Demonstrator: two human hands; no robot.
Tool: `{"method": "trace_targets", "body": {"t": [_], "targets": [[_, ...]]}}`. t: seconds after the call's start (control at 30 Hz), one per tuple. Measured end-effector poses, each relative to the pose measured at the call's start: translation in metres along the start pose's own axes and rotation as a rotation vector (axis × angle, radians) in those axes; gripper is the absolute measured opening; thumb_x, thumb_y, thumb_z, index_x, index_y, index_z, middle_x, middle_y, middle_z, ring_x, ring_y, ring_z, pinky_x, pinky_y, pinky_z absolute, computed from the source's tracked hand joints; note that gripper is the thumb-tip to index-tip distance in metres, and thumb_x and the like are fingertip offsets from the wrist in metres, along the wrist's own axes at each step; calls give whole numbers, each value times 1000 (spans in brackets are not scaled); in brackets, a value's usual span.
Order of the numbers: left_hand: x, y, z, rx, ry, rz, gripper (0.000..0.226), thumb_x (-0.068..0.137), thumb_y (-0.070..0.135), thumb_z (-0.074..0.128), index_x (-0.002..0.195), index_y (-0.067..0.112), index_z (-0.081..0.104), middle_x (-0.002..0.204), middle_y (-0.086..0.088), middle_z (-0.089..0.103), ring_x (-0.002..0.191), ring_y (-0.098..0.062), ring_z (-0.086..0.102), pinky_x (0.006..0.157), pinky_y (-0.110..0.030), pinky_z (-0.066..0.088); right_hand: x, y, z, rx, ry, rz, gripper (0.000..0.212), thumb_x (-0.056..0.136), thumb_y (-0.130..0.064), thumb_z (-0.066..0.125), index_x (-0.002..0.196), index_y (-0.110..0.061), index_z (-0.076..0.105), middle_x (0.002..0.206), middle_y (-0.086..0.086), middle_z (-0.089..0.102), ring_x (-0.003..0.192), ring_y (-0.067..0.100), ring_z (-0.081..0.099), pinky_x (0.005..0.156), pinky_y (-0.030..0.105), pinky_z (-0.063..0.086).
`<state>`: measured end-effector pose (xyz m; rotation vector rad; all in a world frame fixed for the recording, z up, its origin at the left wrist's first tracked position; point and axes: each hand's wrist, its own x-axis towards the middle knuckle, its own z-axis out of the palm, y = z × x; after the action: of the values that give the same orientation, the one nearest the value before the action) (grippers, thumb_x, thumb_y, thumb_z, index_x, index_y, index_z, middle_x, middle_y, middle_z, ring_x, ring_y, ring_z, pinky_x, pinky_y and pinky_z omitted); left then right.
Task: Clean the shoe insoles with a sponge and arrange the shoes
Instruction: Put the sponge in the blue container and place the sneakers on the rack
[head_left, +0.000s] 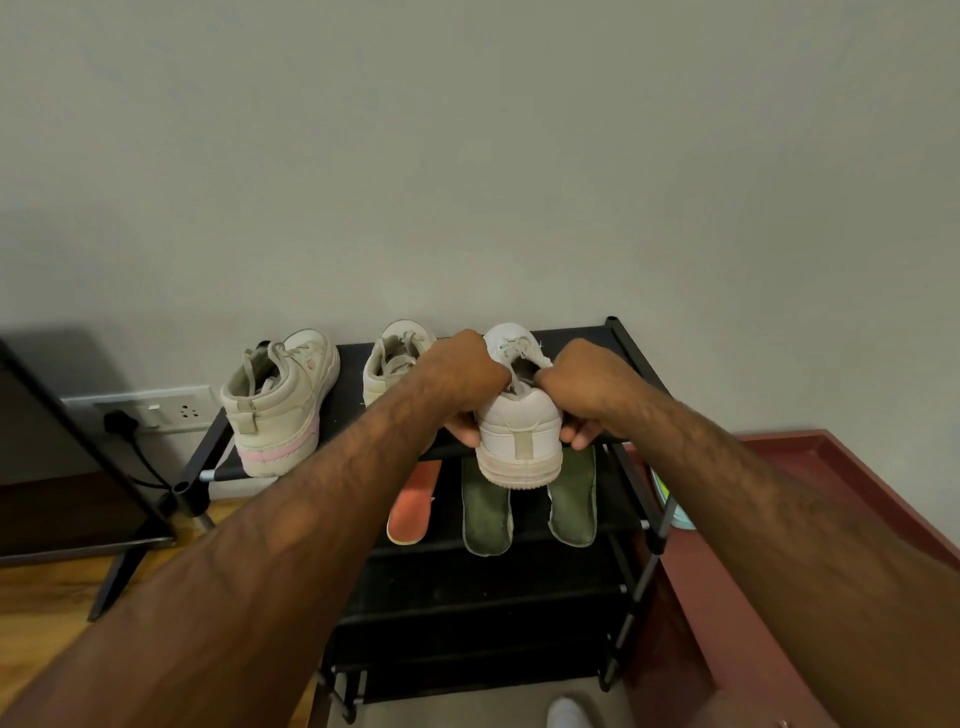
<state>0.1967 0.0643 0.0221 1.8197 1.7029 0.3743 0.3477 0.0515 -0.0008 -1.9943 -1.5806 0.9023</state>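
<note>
Gripping the white shoe (519, 431), left fingers (460, 435) and right fingers (584, 435) flank it.

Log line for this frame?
left hand + right hand: grip white sneaker at top shelf | other sneakers: top shelf | orange insole, green insoles: lower shelf

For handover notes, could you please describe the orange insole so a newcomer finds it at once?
Start at the black shoe rack against the wall. Look at its second shelf, under the shoes. The orange insole is leftmost there, beside two green insoles.
</note>
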Motion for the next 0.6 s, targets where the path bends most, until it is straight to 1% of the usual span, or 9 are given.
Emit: {"method": "trace_targets", "body": {"t": [0.07, 0.1, 0.17, 0.23, 0.33, 0.47, 0.6], "targets": [[7, -1, -1, -27, 56, 48, 20, 97, 17, 57, 100, -1, 65, 83, -22, 73, 67, -39, 75, 68, -53, 64, 3, -2, -3, 0, 19, -11, 25, 99, -17, 49, 96, 1, 66, 67, 20, 74, 59, 33, 71, 64, 48, 65], [10, 1, -3, -31, 81, 69, 21, 98, 18, 57, 102, 0, 66, 85, -20, 73, 69, -38, 75, 69, -52, 64, 6, -4, -7, 1, 32, -19, 24, 100, -16, 48, 97, 1, 65, 68, 21, 74, 60, 34, 71, 65, 50, 65], [16, 6, -9, -48, 105, 84, 21, 99, 20, 58, 102, 1, 66, 83, -19, 73, 67, -37, 75, 70, -51, 64, 11, -11, -15, 12, 52, -42, 24, 101, -16, 49, 96, 2, 64, 68, 21, 73, 59, 34, 71, 66, 51, 65], [19, 10, -12, -59, 78, 55, 20, 99, 19, 59, 101, 0, 65, 79, -19, 74, 62, -36, 75, 69, -51, 64, 16, -15, -17, 13, 33, -56, 25, 102, -16, 51, 93, 2, 65, 69, 21, 73, 59, 32, 70, 66, 50, 65], [23, 1, -4, 6, 40, 26, 23, 100, 19, 57, 104, -2, 66, 85, -23, 74, 71, -39, 75, 72, -51, 64, 21, -11, -6, -10, -19, -50, 26, 101, -18, 53, 90, 1, 67, 69, 20, 73, 58, 31, 69, 67, 49, 65], [28, -9, 1, 43, 122, 57, 26, 99, 24, 55, 105, 2, 68, 87, -18, 73, 76, -36, 74, 76, -49, 63, 26, -5, 3, 13, 8, -64, 26, 98, -18, 52, 90, 0, 69, 68, 20, 74, 60, 33, 71, 66, 51, 65], [29, -12, -3, 57, 151, 65, 24, 97, 21, 53, 101, 2, 68, 83, -18, 73, 74, -35, 73, 75, -50, 63, 26, -8, 6, 28, 6, -76, 26, 99, -19, 53, 89, 0, 68, 67, 19, 74, 59, 31, 71, 64, 49, 65]]}}
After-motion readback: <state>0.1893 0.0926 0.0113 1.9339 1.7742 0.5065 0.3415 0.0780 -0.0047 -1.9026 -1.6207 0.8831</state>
